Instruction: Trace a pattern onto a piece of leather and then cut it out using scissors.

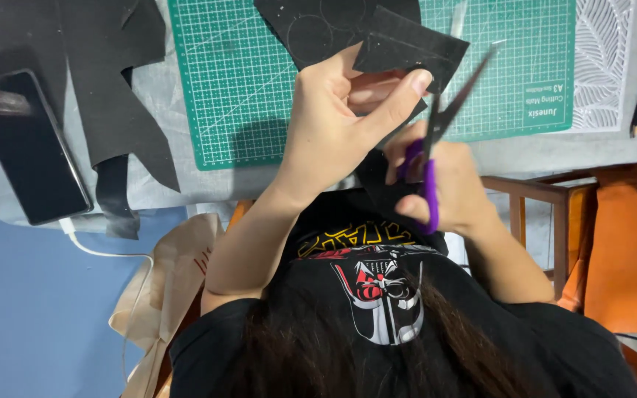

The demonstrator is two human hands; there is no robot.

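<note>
The person wore a black short-sleeved T-shirt [407,295] printed with a grey, red and white mask figure under yellow lettering, long dark hair [311,346] falling over it, with both forearms bare and no rings visible.

Matt black felt-like sheet [407,46]; scissors [436,140] with dark metal blades and glossy purple plastic handles; green rubbery cutting mat [237,81], matt; phone [27,147] with glossy glass screen; wooden chair frame [547,199], smooth.

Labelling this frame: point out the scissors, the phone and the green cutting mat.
scissors [430,188], head view, on the purple handle.
phone [27,147], head view, middle of the dark screen.
green cutting mat [234,81], head view, bare gridded part on its left.
</note>
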